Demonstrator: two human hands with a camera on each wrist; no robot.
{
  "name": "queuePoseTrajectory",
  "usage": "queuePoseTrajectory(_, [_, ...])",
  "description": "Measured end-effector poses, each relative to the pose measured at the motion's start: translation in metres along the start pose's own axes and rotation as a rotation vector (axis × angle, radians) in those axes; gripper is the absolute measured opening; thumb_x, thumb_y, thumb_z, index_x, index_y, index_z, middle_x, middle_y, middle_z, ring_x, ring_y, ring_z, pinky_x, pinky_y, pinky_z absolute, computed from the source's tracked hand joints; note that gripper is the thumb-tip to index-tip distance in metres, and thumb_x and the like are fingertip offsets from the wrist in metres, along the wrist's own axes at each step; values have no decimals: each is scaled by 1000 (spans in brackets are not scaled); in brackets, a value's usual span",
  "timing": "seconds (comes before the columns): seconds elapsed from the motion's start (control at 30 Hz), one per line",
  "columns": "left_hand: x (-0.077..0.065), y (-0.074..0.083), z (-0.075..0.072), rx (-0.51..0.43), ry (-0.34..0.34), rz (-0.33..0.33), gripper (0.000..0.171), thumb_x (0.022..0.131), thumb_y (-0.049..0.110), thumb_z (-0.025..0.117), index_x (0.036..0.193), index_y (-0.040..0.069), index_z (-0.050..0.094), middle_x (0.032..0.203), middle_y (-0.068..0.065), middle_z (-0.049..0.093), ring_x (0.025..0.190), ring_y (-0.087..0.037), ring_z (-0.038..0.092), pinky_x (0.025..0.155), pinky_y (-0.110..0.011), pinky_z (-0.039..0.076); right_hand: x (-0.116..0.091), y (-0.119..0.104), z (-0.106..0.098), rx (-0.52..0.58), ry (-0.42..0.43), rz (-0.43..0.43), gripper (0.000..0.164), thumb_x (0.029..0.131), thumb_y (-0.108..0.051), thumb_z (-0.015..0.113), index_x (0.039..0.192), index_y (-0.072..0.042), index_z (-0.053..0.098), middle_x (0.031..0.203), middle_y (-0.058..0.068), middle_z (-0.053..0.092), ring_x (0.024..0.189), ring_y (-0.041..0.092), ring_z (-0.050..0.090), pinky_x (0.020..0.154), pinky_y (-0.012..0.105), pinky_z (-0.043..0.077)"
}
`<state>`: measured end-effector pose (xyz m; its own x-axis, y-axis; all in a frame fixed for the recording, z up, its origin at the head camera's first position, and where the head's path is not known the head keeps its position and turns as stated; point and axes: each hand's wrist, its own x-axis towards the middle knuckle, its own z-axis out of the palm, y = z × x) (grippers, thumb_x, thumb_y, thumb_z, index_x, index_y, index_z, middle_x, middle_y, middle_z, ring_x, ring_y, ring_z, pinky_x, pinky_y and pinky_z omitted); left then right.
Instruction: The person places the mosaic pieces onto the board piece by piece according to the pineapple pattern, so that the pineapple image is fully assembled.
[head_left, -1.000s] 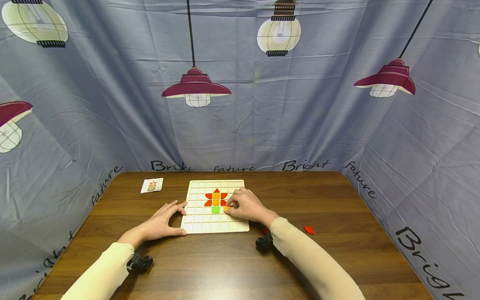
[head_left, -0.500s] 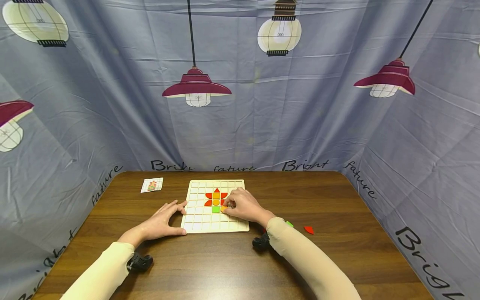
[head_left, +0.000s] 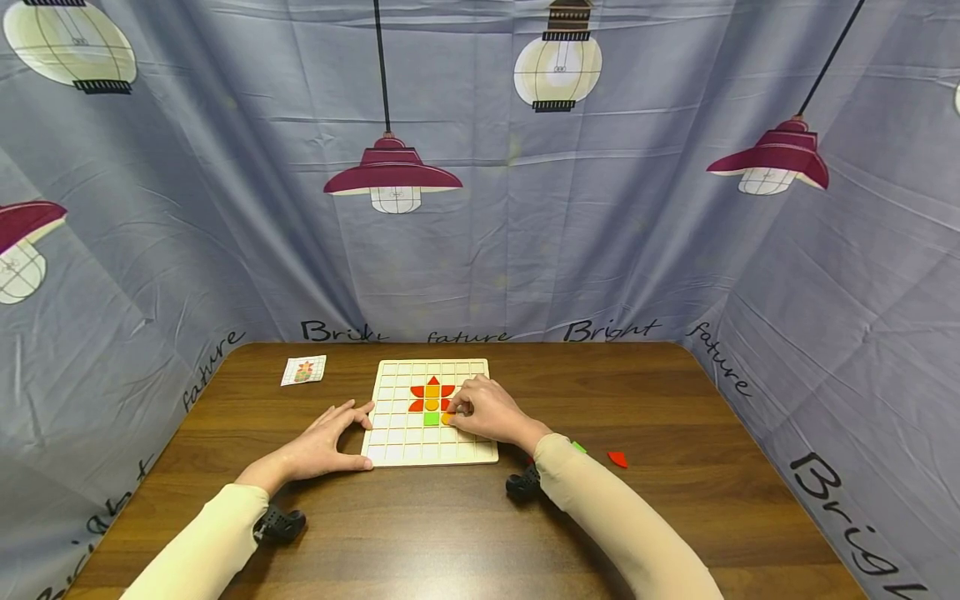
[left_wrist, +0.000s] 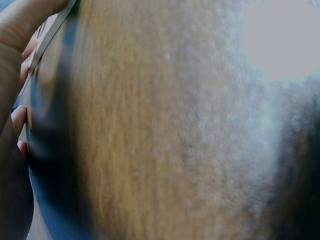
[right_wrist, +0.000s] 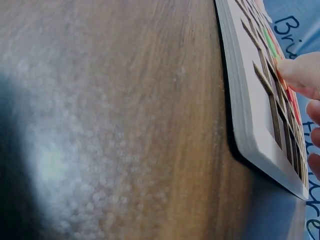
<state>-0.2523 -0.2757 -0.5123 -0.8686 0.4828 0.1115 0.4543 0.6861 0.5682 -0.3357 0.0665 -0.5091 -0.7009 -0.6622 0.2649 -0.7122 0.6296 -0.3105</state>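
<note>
A cream grid board point(head_left: 397, 450) lies flat on the table, bearing red, orange and green tiles in a flower-like pattern. My right hand point(head_left: 491, 412) pinches an orange tile point(head_left: 447, 419) with a rounded edge, just right of a green square tile point(head_left: 431, 420). Its full shape is hidden by the fingers. In the right wrist view, the thumb point(right_wrist: 300, 72) is down at the board's coloured tiles. My left hand point(head_left: 318, 442) is spread at the board's left edge, its thumb touching the near left corner and its fingertips farther up that edge.
A small printed card point(head_left: 303, 370) with a similar flower pattern lies at the back left of the wooden table point(head_left: 420, 533). To the right are a loose red tile point(head_left: 618, 459) and a green tile point(head_left: 579, 447), partly covered by my right sleeve point(head_left: 600, 508).
My right hand has shifted slightly left with the orange tile, bringing it up beside the green square. A green tile has come into view by the right sleeve. The left hand stays put.
</note>
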Motion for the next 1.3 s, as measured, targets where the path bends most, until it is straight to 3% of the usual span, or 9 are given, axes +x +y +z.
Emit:
queuePoseTrajectory(0.2, [0,1,0,-6,-1,1,50,83,50,83,113,19,57,161,-16,38,148,-52,23,118,-70,9,-2,1,-6,35,12,-15,10,91,-33,78,96,-24,78,83,-14,59,82,8,48,78,28,42])
queuePoseTrajectory(0.37, [0,2,0,-10,-7,-5,50,83,50,83,113,20,57,161,-16,38,148,-51,23,118,-70,9,-12,10,-28,84,49,17,14,91,-29,77,102,-21,80,82,-12,58,82,10,45,76,30,42])
queuePoseTrajectory(0.53, [1,2,1,-13,-8,-16,50,82,49,83,113,21,57,161,-14,38,150,-49,22,119,-68,7,-31,30,-55,107,110,45,17,91,-26,79,104,-16,80,82,-9,57,81,13,44,71,32,41])
queuePoseTrajectory(0.73, [0,2,2,-17,-12,-23,51,82,50,83,114,20,56,162,-15,37,150,-49,20,119,-68,6,-59,53,-78,99,120,100,21,91,-30,80,108,-16,79,88,-9,60,86,19,51,73,33,44])
queuePoseTrajectory(0.83, [-1,2,2,-22,7,-3,51,82,48,84,114,19,57,161,-16,39,149,-51,22,118,-69,7,-73,59,-86,95,117,120,22,91,-30,79,109,-16,79,90,-12,60,89,16,51,75,33,46])
queuePoseTrajectory(1.03, [-2,0,2,-23,9,-3,52,81,48,84,114,19,57,160,-16,39,148,-52,22,118,-68,8,-99,71,-90,95,86,156,22,90,-30,80,108,-17,79,92,-14,63,93,12,52,78,35,48])
queuePoseTrajectory(1.3, [1,0,3,-10,-10,-22,53,81,52,83,114,20,56,161,-14,39,150,-49,22,119,-67,7,-130,83,-84,111,-21,160,18,89,-32,81,106,-27,79,96,-18,65,94,9,50,79,33,46])
